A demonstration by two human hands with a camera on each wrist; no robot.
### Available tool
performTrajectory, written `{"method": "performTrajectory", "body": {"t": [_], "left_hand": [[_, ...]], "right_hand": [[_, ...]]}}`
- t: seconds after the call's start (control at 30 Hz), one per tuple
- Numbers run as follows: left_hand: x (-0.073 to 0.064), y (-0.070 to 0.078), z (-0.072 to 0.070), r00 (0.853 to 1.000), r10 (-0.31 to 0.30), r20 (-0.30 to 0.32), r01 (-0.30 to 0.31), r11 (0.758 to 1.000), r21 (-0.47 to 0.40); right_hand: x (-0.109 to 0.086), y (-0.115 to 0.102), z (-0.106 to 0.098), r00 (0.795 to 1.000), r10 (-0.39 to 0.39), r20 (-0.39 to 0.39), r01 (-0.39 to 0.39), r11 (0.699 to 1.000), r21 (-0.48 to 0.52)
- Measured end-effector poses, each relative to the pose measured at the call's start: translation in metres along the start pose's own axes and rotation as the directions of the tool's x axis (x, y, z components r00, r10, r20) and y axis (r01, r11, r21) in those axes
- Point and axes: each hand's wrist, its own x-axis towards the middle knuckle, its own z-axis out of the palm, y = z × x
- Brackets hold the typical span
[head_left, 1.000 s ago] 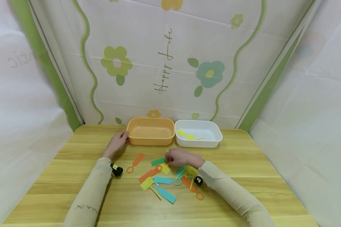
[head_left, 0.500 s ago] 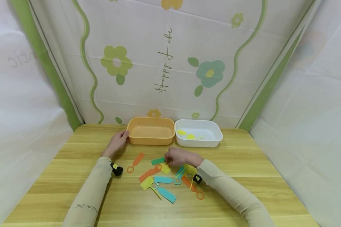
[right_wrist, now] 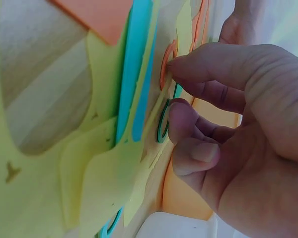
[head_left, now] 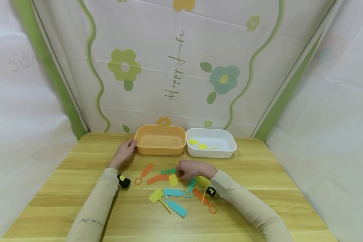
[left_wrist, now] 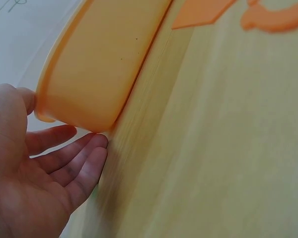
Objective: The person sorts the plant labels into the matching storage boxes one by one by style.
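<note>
My left hand [head_left: 124, 154] holds the left end of the orange plastic bin [head_left: 161, 151]; in the left wrist view the thumb is at the rim and the curled fingers meet the lower wall. Over the tags, my right hand [head_left: 193, 169] pinches a yellow plastic tag [head_left: 173, 180] by its thin stem. Beside that tag lie an orange ring tag [head_left: 154, 179] and a green ring tag [head_left: 164, 171], their rings overlapping. In the right wrist view, thumb and forefinger come from opposite sides near the orange ring [right_wrist: 164, 67] and the green ring [right_wrist: 160, 124].
A white bin [head_left: 211, 153] with a few yellow pieces stands against the orange bin's right side. Nearer lie blue tags [head_left: 177, 208], another yellow tag [head_left: 156, 196] and an orange tag [head_left: 200, 195]. One orange tag [head_left: 147, 170] lies apart at left. A printed curtain [head_left: 157, 40] hangs behind.
The yellow tag at my right hand has turned. The orange tag beside it has swung so that its ring now overlaps the green tag. My left hand has stayed at the bin.
</note>
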Motion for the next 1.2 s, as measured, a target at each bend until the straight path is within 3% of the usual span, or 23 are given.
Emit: {"method": "performTrajectory", "body": {"t": [0.4, 0.53, 0.9, 1.2], "left_hand": [[0.000, 0.000, 0.001, 1.000, 0.006, -0.007, -0.006, 1.000, 0.002], [0.001, 0.000, 0.001, 1.000, 0.002, -0.006, -0.002, 1.000, 0.000], [-0.001, 0.000, 0.001, 1.000, -0.008, -0.013, 0.008, 1.000, -0.008], [-0.001, 0.000, 0.001, 1.000, 0.003, -0.022, -0.003, 1.000, -0.008]], "right_hand": [[-0.008, -0.002, 0.000, 0.999, 0.009, 0.034, -0.011, 0.997, 0.074], [-0.011, 0.000, -0.001, 1.000, 0.001, 0.013, -0.002, 0.996, 0.093], [-0.014, 0.008, -0.009, 0.993, 0.028, -0.115, -0.015, 0.994, 0.110], [-0.019, 0.022, -0.018, 0.960, 0.038, -0.277, -0.005, 0.993, 0.118]]}}
